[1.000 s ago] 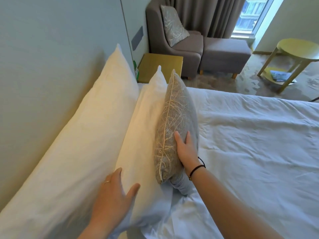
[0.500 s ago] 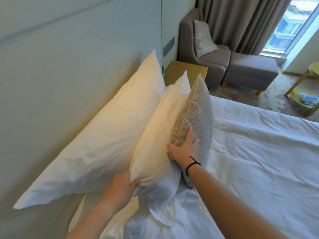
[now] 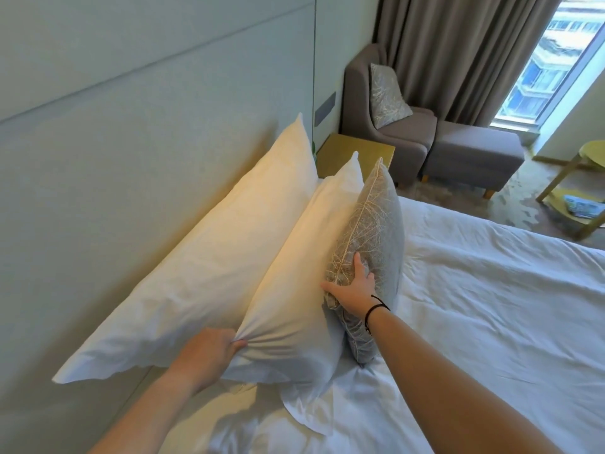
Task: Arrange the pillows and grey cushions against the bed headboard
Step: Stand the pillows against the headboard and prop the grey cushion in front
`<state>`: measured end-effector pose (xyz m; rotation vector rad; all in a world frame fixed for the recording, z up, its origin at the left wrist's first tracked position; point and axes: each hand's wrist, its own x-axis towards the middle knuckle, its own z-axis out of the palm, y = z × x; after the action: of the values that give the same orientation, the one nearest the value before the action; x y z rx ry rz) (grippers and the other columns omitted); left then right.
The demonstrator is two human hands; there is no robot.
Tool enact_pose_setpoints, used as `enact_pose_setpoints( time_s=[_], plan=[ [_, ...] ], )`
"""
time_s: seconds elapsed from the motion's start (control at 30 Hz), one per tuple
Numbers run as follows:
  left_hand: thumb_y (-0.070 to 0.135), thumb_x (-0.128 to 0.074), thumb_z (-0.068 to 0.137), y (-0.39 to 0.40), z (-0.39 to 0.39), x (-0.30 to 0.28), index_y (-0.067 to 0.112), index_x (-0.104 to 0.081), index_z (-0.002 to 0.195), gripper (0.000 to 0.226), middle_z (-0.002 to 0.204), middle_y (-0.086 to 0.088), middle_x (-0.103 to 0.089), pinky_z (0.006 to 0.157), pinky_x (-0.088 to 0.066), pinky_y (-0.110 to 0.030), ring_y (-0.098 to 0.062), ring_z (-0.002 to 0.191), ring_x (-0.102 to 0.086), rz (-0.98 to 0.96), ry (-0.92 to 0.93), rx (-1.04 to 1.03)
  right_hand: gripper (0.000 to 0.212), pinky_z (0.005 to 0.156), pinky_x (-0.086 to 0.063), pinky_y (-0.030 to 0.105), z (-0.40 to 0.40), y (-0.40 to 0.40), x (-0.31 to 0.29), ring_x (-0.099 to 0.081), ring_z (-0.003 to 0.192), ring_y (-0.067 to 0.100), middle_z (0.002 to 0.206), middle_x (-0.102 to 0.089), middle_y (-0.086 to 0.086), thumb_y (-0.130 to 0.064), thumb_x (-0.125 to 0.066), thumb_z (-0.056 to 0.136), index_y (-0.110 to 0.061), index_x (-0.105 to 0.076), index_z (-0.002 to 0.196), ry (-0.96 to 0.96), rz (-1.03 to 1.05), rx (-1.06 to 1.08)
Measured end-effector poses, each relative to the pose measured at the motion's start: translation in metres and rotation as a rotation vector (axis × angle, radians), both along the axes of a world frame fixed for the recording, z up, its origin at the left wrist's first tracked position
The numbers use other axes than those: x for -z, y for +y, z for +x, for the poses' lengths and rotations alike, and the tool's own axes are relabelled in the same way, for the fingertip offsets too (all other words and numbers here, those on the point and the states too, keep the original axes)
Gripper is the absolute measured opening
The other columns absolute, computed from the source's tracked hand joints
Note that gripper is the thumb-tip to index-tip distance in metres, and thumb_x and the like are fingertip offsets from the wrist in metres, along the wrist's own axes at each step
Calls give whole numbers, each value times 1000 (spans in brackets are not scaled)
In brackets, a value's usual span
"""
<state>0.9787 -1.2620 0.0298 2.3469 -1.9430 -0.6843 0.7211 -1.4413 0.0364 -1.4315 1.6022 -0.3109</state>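
Note:
Two white pillows lean against the pale green headboard (image 3: 131,152): a large back pillow (image 3: 209,257) and a front pillow (image 3: 294,290) standing before it. A grey cushion (image 3: 376,224) with a pale branch pattern stands upright against the front pillow. My left hand (image 3: 209,352) pinches a fold of the front pillow's case near its lower edge. My right hand (image 3: 355,286) grips the near edge of the grey cushion, thumb on the seam side and fingers on its face. A second grey cushion (image 3: 388,90) sits on the armchair.
The bed's white sheet (image 3: 491,322) spreads to the right. Beyond the bed head stand a yellow bedside table (image 3: 353,152), a grey armchair (image 3: 366,126) with footstool (image 3: 474,155), curtains, a window, and a yellow round table (image 3: 589,178) at far right.
My left hand went from resting on the front pillow to pinching its case. My right hand shifted from the cushion's face to its near edge. The view drew back and turned left.

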Motion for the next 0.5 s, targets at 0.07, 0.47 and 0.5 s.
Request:
enact_pose_setpoints(
  time_s=[0.07, 0.47, 0.5],
  plan=[
    [52, -40, 100, 2, -1, -2, 24, -41, 62, 47, 64, 3, -56, 56, -31, -33, -19, 67, -57, 3, -7, 9, 115, 115, -20, 55, -10, 1, -4, -3, 150, 30, 163, 7, 10, -68, -73, 69, -46, 4, 151, -68, 9, -17],
    [54, -47, 96, 15, -44, -12, 33, -54, 121, 34, 115, 8, -62, 80, -51, -37, -17, 107, -59, -148, 25, -249, 93, 113, -28, 43, -60, 42, 19, -23, 145, 18, 160, -20, -10, -59, -70, 79, -46, -13, 151, -359, -38, -15],
    [51, -46, 97, 14, -52, -12, 33, -52, 127, 36, 120, 5, -60, 85, -51, -40, -20, 111, -58, -138, 33, -273, 93, 111, -30, 41, -63, 45, 20, -25, 144, 18, 159, -23, -9, -58, -71, 79, -45, -14, 151, -372, -25, -9]
  ],
)
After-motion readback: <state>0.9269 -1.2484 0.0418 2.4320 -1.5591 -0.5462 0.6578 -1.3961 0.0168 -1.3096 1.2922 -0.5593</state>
